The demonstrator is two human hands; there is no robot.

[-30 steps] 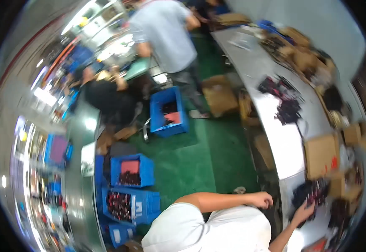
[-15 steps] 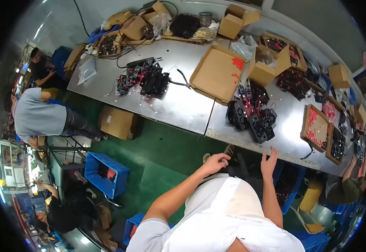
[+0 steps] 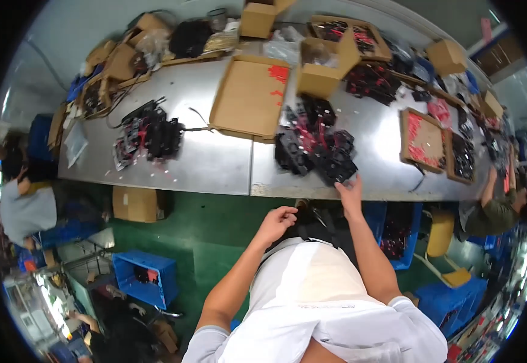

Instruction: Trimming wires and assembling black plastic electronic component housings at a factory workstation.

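Observation:
At the near edge of the metal table (image 3: 203,175), my right hand (image 3: 350,196) reaches up to a pile of black square cooling fans (image 3: 318,142) with red wires. Its thumb and fingers are apart at the nearest fan's corner; a firm grip does not show. My left hand (image 3: 277,222) hovers in front of my body, short of the table, fingers curled in, and nothing can be seen in it. Farther left on the tabletop lies another heap of black fans (image 3: 151,134) with red wires. Between the heaps rests a shallow cardboard tray (image 3: 245,100) with small red pieces (image 3: 279,74).
An open carton (image 3: 319,80) stands behind the fan pile. To the right is a cardboard tray (image 3: 405,136) of red pieces. Below the table are a blue crate (image 3: 402,257), a yellow chair (image 3: 440,233) and a brown box (image 3: 135,204). A co-worker (image 3: 496,212) sits at far right.
My view has swung to the right, so the table sits farther left in it. The right hand has moved forward to the fan pile; the left stays curled near my body.

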